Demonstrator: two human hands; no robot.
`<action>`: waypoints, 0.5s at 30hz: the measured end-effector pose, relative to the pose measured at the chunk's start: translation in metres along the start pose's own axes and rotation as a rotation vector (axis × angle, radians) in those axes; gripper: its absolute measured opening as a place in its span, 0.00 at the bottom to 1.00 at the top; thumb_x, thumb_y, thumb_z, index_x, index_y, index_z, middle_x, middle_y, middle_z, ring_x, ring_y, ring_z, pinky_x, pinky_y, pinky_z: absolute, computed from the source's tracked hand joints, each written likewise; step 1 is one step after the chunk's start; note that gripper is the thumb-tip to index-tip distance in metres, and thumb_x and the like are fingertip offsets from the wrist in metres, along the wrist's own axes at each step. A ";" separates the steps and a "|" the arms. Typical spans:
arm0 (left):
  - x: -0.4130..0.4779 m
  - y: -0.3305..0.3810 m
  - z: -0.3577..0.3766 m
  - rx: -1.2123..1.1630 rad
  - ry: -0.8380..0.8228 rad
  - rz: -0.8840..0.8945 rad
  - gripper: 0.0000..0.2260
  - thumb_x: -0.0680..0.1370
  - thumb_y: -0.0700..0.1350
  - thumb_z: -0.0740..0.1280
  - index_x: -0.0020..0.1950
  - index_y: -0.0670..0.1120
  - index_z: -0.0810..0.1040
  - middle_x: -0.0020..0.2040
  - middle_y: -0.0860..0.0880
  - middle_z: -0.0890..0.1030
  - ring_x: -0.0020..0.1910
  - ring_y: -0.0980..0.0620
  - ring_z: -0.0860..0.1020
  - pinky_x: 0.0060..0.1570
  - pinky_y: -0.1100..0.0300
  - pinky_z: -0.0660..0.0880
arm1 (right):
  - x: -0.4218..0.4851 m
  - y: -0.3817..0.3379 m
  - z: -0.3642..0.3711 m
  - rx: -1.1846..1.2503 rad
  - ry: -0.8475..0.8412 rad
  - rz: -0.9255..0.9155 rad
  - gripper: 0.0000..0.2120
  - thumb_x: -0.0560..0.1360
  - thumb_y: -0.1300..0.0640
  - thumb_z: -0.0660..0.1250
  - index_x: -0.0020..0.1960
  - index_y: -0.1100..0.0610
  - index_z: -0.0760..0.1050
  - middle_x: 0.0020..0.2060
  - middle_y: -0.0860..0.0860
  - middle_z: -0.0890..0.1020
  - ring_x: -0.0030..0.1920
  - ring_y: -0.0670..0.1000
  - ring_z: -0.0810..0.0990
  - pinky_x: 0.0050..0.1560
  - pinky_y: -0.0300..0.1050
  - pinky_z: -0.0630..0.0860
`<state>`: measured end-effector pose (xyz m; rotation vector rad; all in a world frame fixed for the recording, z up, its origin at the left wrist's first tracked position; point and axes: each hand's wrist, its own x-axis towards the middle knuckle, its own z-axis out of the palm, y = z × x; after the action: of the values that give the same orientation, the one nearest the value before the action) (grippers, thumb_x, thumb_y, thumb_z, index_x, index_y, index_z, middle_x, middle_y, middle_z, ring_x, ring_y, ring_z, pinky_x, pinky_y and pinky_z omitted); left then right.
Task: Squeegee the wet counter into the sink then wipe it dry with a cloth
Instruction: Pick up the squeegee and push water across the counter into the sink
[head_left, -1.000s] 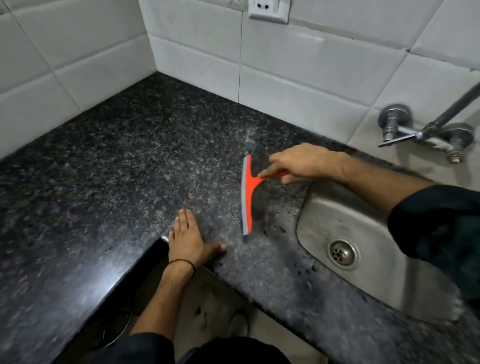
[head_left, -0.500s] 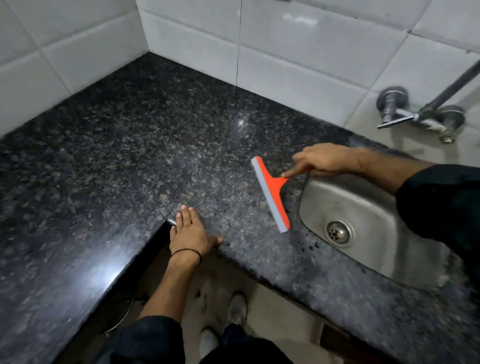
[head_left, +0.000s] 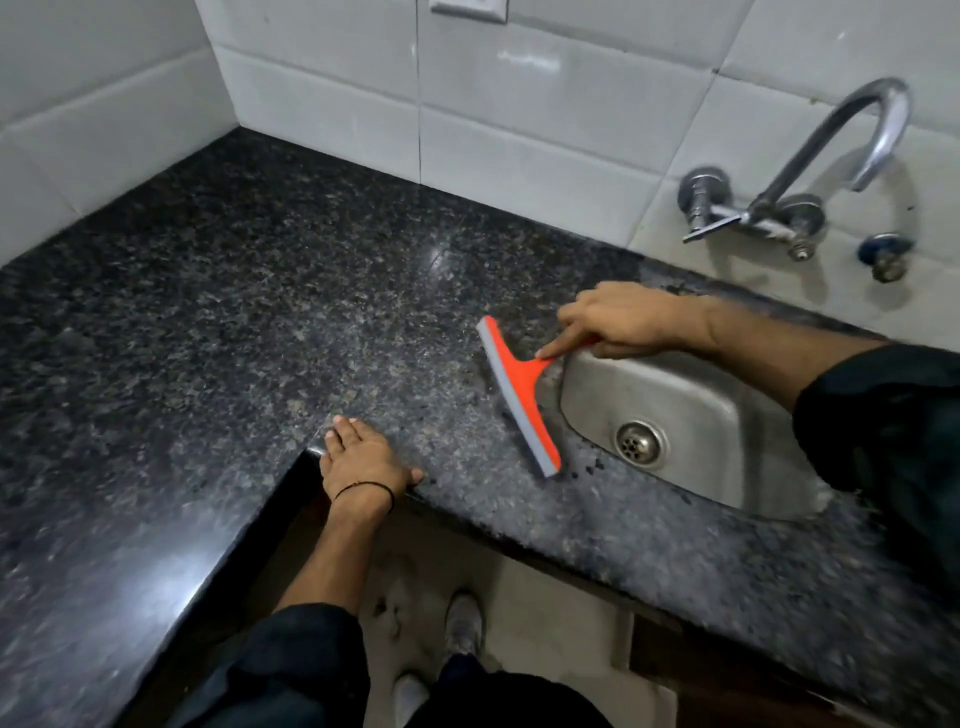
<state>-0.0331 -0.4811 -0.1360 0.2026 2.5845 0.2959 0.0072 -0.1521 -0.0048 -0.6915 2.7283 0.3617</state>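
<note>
Squeegee stroke in hand, judging by the layout — blade down on the counter (head_left: 218, 322), just beside the left rim of the sink (head_left: 691, 395).

Right hand (head_left: 628, 322) closed round the squeegee (head_left: 519, 397) handle, fingers (head_left: 558, 347) clamped on it, forefinger laid out along the neck toward the blade. Handle mostly hidden under the hand. Left hand (head_left: 363, 457) flat on the counter at the inner corner of its front edge, fingers together and extended, holding nothing — bracing only.

Blade's long axis on a diagonal: far end up-left toward the tiled wall, near end down-right toward the front edge, close to the sink's rim. Grey rubber edge on the left face, away from the sink; orange back toward the bowl. Handle pointing right, out over the basin.

To do it well, probably: keep the rubber edge pressed flat along its whole length, draw toward the bowl in one even pull, carry the water right over the rim. Droplets visible on the stone between the blade's near end and the rim. No cloth in view.
</note>
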 end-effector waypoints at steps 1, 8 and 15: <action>-0.001 -0.001 0.001 -0.005 0.006 0.005 0.53 0.71 0.59 0.73 0.79 0.37 0.43 0.80 0.39 0.43 0.79 0.40 0.47 0.76 0.47 0.52 | 0.006 -0.016 -0.002 -0.015 -0.023 -0.018 0.29 0.69 0.52 0.58 0.70 0.37 0.70 0.52 0.49 0.77 0.52 0.54 0.76 0.48 0.48 0.68; 0.000 -0.014 0.011 -0.071 0.057 0.072 0.52 0.71 0.62 0.72 0.80 0.39 0.44 0.81 0.42 0.44 0.79 0.42 0.46 0.76 0.47 0.52 | -0.017 -0.034 0.016 -0.067 -0.205 0.108 0.33 0.69 0.61 0.58 0.69 0.34 0.68 0.53 0.48 0.75 0.53 0.53 0.72 0.45 0.47 0.56; -0.006 -0.005 0.019 -0.059 0.304 0.224 0.20 0.75 0.51 0.67 0.63 0.41 0.74 0.66 0.41 0.74 0.69 0.40 0.67 0.68 0.38 0.62 | -0.095 0.013 0.013 -0.172 -0.438 0.514 0.18 0.77 0.53 0.63 0.66 0.52 0.70 0.61 0.53 0.77 0.63 0.55 0.74 0.60 0.47 0.65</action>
<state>-0.0183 -0.4844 -0.1500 0.4593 2.8506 0.5194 0.0834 -0.0968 0.0182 0.0718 2.4249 0.7670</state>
